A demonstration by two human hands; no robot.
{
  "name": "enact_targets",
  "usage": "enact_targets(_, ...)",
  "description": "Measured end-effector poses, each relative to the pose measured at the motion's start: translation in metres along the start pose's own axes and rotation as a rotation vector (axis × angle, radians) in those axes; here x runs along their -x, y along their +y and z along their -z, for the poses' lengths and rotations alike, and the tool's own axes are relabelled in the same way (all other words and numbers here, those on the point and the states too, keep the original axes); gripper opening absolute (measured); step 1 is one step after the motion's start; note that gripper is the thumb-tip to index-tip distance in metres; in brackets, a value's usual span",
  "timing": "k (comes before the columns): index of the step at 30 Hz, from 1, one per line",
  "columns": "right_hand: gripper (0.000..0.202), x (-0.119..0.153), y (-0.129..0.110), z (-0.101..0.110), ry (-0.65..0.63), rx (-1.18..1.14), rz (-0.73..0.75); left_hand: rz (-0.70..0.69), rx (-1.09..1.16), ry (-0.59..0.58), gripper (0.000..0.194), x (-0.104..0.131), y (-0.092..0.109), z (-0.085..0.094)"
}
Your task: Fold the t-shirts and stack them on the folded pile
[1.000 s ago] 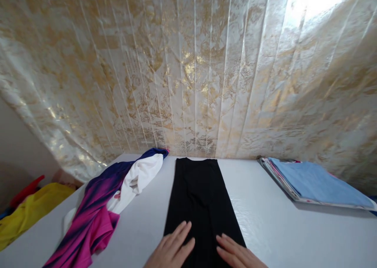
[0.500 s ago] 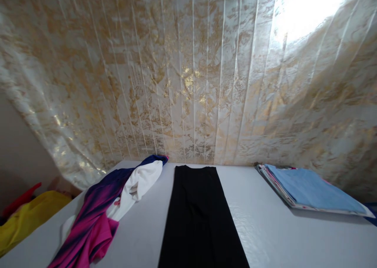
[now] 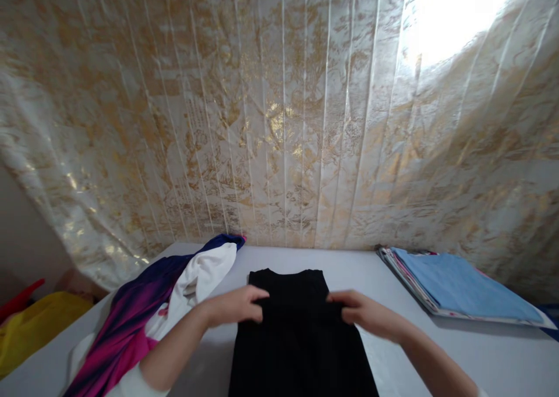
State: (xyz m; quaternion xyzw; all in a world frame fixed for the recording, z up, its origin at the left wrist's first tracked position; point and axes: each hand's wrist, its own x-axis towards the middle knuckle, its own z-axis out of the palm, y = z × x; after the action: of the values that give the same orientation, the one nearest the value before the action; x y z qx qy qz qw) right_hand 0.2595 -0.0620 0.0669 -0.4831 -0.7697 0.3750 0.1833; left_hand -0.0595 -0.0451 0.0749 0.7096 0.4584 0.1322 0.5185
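black garment at 6 o'clock, near end cut off. left hand at its 10 o'clock, right hand at its 2: each pinching the cloth between thumb and fingers; fingertips motion-blurred. red mark on white garment, 8 o'clock: too small to read. folded stack at 4 o'clock. surface: pale table. backdrop: gold-and-silver sheeting, glare at 2 o'clock.

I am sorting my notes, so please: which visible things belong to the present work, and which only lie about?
Part of the work:
black garment
left hand, at the garment's left edge
right hand, at its right edge

Lying about:
purple-pink and white clothing, left
folded stack, light blue on top, right
yellow cloth, far left
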Motion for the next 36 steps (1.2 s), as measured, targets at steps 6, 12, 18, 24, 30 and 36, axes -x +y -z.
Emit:
enact_targets(6,0.035,-0.104,0.039,0.006,0.307,-0.093,-0.153,0.021,0.091,0.348,0.044,-0.069,-0.032,0.026)
enact_targets(12,0.045,-0.111,0.073,-0.016,0.515,-0.032,-0.075,-0.045,0.059,0.634,0.029,-0.089,-0.074,0.006)
enact_targets(18,0.039,-0.124,0.083,-0.018,0.587,-0.003,-0.038,-0.029,-0.066,0.827,0.014,-0.101,-0.086,0.010)
enact_targets(24,0.035,-0.130,0.093,-0.023,0.602,0.004,-0.044,0.008,-0.176,0.851,0.015,-0.098,-0.083,0.010)
enact_targets(30,0.036,-0.143,0.087,-0.014,0.656,0.014,-0.034,0.011,-0.272,0.887,0.026,-0.101,-0.064,0.022)
enact_targets(36,0.037,-0.135,0.085,-0.022,0.631,0.014,-0.039,0.123,-0.382,0.852,0.044,-0.094,-0.067,0.007)
